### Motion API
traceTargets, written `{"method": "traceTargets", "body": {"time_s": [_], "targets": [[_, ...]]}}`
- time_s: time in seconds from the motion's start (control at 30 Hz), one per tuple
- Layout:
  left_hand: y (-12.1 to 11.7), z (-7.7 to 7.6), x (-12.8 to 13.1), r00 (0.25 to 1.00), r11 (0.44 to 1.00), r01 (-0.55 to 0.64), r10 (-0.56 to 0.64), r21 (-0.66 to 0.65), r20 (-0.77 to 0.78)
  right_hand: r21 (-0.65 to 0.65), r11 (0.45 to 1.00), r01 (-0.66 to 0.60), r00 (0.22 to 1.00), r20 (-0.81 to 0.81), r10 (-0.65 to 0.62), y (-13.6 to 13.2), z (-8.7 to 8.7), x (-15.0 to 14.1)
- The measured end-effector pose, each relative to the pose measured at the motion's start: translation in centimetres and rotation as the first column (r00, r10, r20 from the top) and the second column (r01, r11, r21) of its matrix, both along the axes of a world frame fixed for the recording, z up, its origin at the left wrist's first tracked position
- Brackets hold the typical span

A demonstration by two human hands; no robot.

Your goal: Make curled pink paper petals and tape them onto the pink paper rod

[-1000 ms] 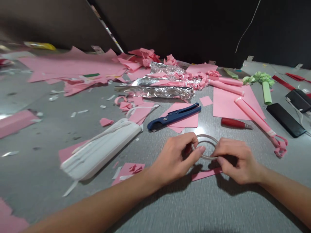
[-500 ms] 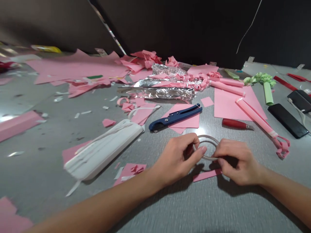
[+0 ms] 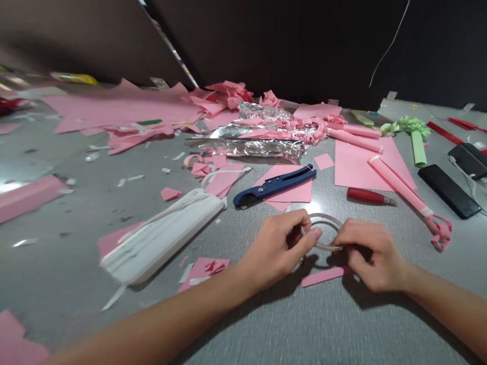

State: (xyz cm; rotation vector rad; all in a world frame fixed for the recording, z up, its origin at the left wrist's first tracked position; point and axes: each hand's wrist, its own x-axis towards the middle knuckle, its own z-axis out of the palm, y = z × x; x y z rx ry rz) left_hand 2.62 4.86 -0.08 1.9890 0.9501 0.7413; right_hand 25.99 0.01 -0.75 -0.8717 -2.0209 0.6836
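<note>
A thin roll of clear tape [image 3: 326,217] is held on edge between both hands, above the grey table. My left hand [image 3: 283,243] pinches its left side between thumb and fingers. On its right side my right hand [image 3: 371,251] is closed, with fingertips against the rim. A narrow pink paper strip [image 3: 325,277] lies on the table just below the roll, its right end partly under my right hand. Behind the hands rest blue-handled scissors or cutters [image 3: 274,185] on pink paper, and a red-handled craft knife [image 3: 369,196].
A white face mask [image 3: 163,235] lies over a white block at left. Crumpled silver foil [image 3: 262,146] and pink paper scraps [image 3: 125,109] spread along the back. At right are rolled pink paper tubes [image 3: 399,185], a green paper piece [image 3: 419,148] and a black phone [image 3: 449,191].
The right thumb has shifted slightly down from the tape's rim. Both hands otherwise keep nearly the same place around the roll.
</note>
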Motion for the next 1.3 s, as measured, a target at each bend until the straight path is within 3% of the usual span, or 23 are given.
{"method": "traceTargets", "body": {"time_s": [0.33,0.53,0.6,0.67,0.73,0.8,0.87,1.07,1.3], "targets": [[0.2,-0.3,-0.2,1.0,0.998,-0.005,0.007,-0.061,0.027,-0.047,0.998,-0.05,0.999,0.001,0.05,-0.1,0.4,0.2],[0.4,-0.8,-0.4,0.987,0.992,-0.064,0.079,-0.113,0.14,-0.06,0.997,-0.05,0.999,0.009,0.05,0.3,0.3,0.1],[0.1,-1.0,-0.5,0.977,0.992,-0.121,0.124,-0.03,0.173,-0.037,0.999,-0.002,1.0,0.026,0.003,0.3,-0.1,-0.1],[-0.3,-1.1,-0.5,0.973,0.97,-0.178,0.149,0.163,0.174,-0.02,0.998,0.06,0.997,0.046,-0.059,0.3,-0.4,-0.2],[-0.7,-1.2,-0.5,0.988,0.911,-0.138,0.098,0.387,0.121,-0.015,0.993,0.118,0.991,0.059,-0.117,0.3,-0.6,-0.2],[-1.0,-1.3,-0.3,0.999,0.848,-0.029,0.012,0.53,0.036,-0.01,0.991,0.137,0.989,0.065,-0.136,0.2,-0.7,-0.1],[-1.1,-1.4,-0.2,0.999,0.81,0.032,-0.032,0.585,-0.01,-0.008,0.992,0.13,0.989,0.071,-0.129,0.2,-0.7,-0.1],[-0.8,-2.0,-0.3,1.0,0.754,0.003,-0.015,0.657,0.012,-0.063,0.994,0.086,0.994,0.07,-0.081,0.0,-0.4,-0.4],[-0.9,-1.9,-0.3,1.0,0.685,0.02,-0.005,0.729,-0.023,-0.001,0.991,0.133,0.986,0.1,-0.133,0.1,-0.5,-0.2]]}}
